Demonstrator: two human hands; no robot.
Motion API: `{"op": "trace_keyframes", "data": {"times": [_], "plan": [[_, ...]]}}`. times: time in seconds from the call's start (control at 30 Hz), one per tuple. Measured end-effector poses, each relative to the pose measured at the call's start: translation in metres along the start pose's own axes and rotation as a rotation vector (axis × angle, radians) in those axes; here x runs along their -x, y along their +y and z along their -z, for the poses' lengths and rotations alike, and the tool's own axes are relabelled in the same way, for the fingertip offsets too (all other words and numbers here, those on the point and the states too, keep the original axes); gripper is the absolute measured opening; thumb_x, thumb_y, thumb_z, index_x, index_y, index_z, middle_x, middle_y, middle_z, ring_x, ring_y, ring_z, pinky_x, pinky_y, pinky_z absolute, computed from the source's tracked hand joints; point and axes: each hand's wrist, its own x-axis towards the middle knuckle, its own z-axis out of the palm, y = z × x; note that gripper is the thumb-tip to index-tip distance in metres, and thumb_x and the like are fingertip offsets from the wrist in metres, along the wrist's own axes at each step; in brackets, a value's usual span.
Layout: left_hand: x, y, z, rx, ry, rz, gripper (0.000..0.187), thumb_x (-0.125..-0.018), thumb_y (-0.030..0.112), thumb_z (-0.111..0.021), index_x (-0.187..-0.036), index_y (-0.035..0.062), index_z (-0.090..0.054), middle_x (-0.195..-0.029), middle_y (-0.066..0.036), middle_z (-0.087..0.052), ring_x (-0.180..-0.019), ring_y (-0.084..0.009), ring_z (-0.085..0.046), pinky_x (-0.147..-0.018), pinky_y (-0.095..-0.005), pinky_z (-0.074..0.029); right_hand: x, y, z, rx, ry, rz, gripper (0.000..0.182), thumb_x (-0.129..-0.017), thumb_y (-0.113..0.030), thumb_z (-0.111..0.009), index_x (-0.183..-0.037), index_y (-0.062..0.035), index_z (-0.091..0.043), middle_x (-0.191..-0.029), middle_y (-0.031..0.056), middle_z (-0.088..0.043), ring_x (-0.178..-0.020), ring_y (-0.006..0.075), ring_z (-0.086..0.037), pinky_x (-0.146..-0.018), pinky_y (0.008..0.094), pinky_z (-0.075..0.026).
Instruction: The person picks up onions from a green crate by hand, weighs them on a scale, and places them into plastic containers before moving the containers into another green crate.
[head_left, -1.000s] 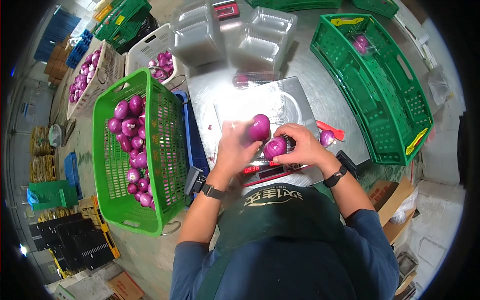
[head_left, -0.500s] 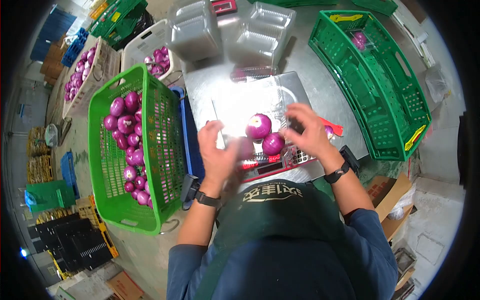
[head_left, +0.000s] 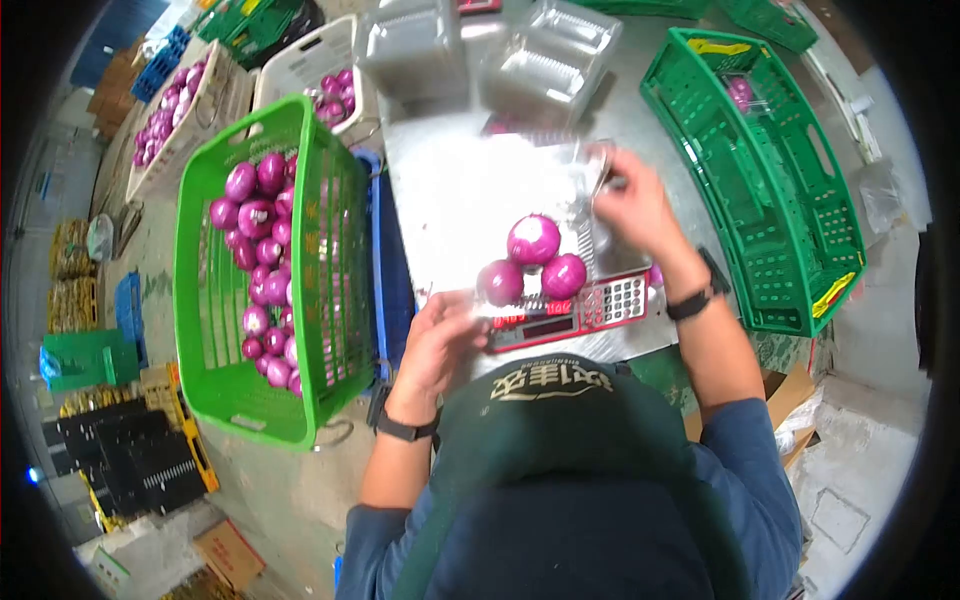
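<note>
Glossy, smooth onions [head_left: 534, 241], shiny clear plastic tubs [head_left: 550, 65] at far centre, smooth reflective metal table [head_left: 625, 108], plastic left crate [head_left: 240, 422], matt cloth apron [head_left: 560, 425], plastic right crate [head_left: 800, 245]

Three purple onions [head_left: 533, 245] in clear plastic [head_left: 590, 230], hands [head_left: 642, 208] at either side, scale [head_left: 615, 302] beneath (red digits lit)

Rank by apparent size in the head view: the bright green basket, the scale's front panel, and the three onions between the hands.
1. Bright green basket
2. Scale's front panel
3. Topmost onion, by a little
4. Lower-left onion and lower-right onion: too alike to rank
</note>
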Motion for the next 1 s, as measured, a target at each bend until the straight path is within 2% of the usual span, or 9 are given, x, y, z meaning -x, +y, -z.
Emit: {"op": "trace_keyframes", "data": {"times": [0.07, 0.1, 0.17, 0.2, 0.33, 0.53, 0.7, 0.9, 1.0], "plan": [[0.003, -0.002, 0.006, 0.04, -0.031, 0.014, 0.037, -0.093, 0.014, -0.066, -0.125, 0.0008, -0.056, -0.105, -0.015, -0.068, -0.092, -0.0268, -0.068, -0.078, -0.0387, -0.054, 0.039, -0.02, 0.027, 0.435, -0.234, 0.205, 0.075, -0.067, -0.014, -0.075, -0.14, -0.0087, -0.058, -0.106, 0.0164, -0.062, -0.108, 0.0348, -0.062, -0.096, 0.0404, -0.051], [0.005, 0.0, 0.004, 0.058, -0.034, 0.01, 0.035, -0.094, 0.017, -0.065, -0.124, 0.0012, -0.057, -0.105, -0.015, -0.067, -0.091, -0.0271, -0.068, -0.077, -0.0379, -0.055, 0.06, -0.025, 0.031, 0.432, -0.27, 0.274, 0.079, -0.068, -0.013, -0.072, -0.145, -0.0097, -0.053, -0.107, 0.0141, -0.064, -0.097, 0.0311, -0.064, -0.085, 0.0375, -0.054], [0.004, 0.001, -0.003, 0.037, 0.07, 0.032, 0.025, -0.095, 0.019, -0.065, -0.112, 0.0024, -0.059, -0.09, -0.011, -0.064, -0.083, -0.0259, -0.069, -0.067, -0.0346, -0.055, 0.094, -0.013, 0.034, 0.285, -0.484, 0.014, 0.09, -0.074, -0.014, -0.073, -0.157, -0.014, -0.039, -0.095, 0.012, -0.065, -0.085, 0.0241, -0.067, -0.083, 0.036, -0.055], [-0.008, -0.008, 0.003, 0.032, 0.093, 0.042, 0.014, -0.094, 0.006, -0.064, -0.104, -0.0003, -0.057, -0.087, -0.011, -0.064, -0.072, -0.0236, -0.069, -0.057, -0.0309, -0.055, 0.098, -0.026, 0.032, 0.165, -0.567, -0.195, 0.087, -0.082, -0.01, -0.069, -0.161, -0.0149, -0.031, -0.09, 0.0092, -0.064, -0.08, 0.0166, -0.068, -0.077, 0.0321, -0.056], [-0.029, -0.014, 0.003, -0.13, 0.092, -0.044, 0.011, -0.087, -0.004, -0.061, -0.094, 0.0013, -0.054, -0.078, -0.01, -0.061, -0.062, -0.0208, -0.065, -0.05, -0.0286, -0.05, 0.115, -0.014, 0.0, -0.375, -0.158, -0.604, 0.067, -0.09, 0.0, -0.06, -0.153, 0.0015, -0.037, -0.083, 0.0035, -0.062, -0.067, 0.0116, -0.063, -0.06, 0.0265, -0.052], [-0.041, -0.013, -0.012, -0.224, 0.05, -0.099, 0.014, -0.086, -0.007, -0.059, -0.092, 0.0032, -0.051, -0.076, -0.01, -0.061, -0.06, -0.0202, -0.063, -0.051, -0.0285, -0.049, 0.11, 0.007, 0.004, -0.195, -0.087, -0.453, 0.046, -0.084, -0.009, -0.067, -0.127, 0.0056, -0.062, -0.081, 0.0089, -0.07, -0.07, 0.0188, -0.067, -0.067, 0.032, -0.054], [-0.041, -0.006, -0.044, -0.226, -0.049, -0.186, 0.02, -0.088, -0.005, -0.065, -0.095, 0.0056, -0.051, -0.08, -0.009, -0.063, -0.068, -0.017, -0.065, -0.057, -0.0276, -0.051, 0.086, -0.03, 0.041, -0.22, 0.026, -0.172, 0.055, -0.079, -0.02, -0.083, -0.123, 0.0019, -0.057, -0.107, 0.0109, -0.062, -0.105, 0.0196, -0.06, -0.089, 0.0345, -0.052], [-0.05, 0.014, -0.123, -0.375, -0.16, -0.35, 0.027, -0.089, -0.003, -0.072, -0.111, 0.0031, -0.058, -0.1, -0.006, -0.067, -0.089, -0.0119, -0.064, -0.079, -0.0257, -0.053, 0.028, -0.069, 0.083, -0.618, 0.262, -0.145, 0.054, -0.075, -0.012, -0.089, -0.111, -0.0076, -0.05, -0.103, 0.0031, -0.059, -0.093, 0.0097, -0.059, -0.079, 0.0267, -0.052], [-0.052, 0.023, -0.127, -0.454, -0.115, -0.507, 0.025, -0.091, -0.001, -0.07, -0.115, 0.001, -0.062, -0.108, -0.01, -0.069, -0.09, -0.015, -0.067, -0.073, -0.0284, -0.058, -0.012, -0.042, 0.142, -0.096, 0.623, 0.184, 0.059, -0.069, -0.029, -0.093, -0.108, -0.0025, -0.058, -0.104, 0.0086, -0.062, -0.097, 0.0176, -0.059, -0.087, 0.0336, -0.05]]}}
